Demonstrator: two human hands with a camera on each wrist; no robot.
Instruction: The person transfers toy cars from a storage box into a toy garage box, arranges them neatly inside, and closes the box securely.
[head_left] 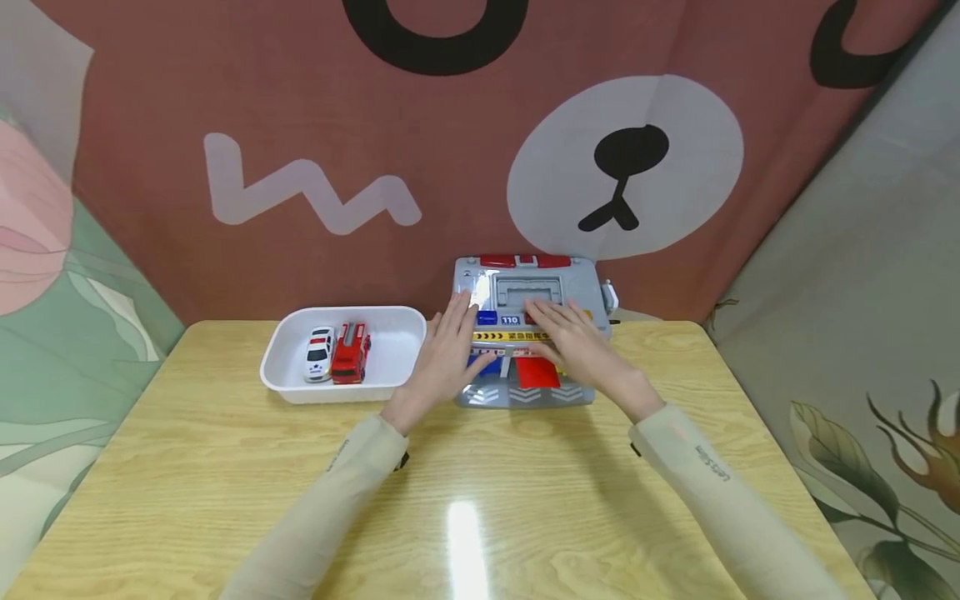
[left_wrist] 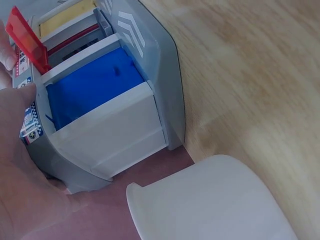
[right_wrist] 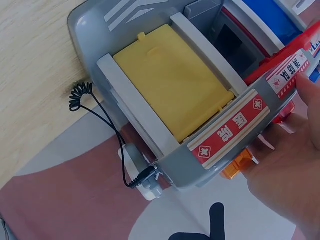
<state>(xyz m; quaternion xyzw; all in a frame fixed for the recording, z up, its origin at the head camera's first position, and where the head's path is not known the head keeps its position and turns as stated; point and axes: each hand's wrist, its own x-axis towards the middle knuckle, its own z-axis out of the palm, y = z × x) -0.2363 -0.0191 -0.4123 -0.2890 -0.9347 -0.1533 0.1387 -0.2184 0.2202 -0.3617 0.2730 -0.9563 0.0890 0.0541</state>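
Observation:
A grey toy emergency-station garage (head_left: 525, 401) stands at the back of the table, with my two hands on it. My left hand (head_left: 442, 357) rests on the left part of its roof, fingers straight. The thumb lies at the front edge, above a closed blue door (left_wrist: 95, 87). On the right part of the roof lies my right hand (head_left: 587, 352) with fingers extended; its thumb touches the front sign strip (right_wrist: 287, 75). Between the hands a red door (head_left: 537, 372) stands swung up from its bay. A yellow door (right_wrist: 170, 82) on the right is closed.
Left of the garage sits a white tray (head_left: 401, 323) holding a white toy police car (head_left: 318, 354) and a red toy fire truck (head_left: 351, 353). A toy handset (right_wrist: 137, 170) with a black coiled cord hangs on the garage's right side. Printed cloth (head_left: 450, 167) hangs behind the table.

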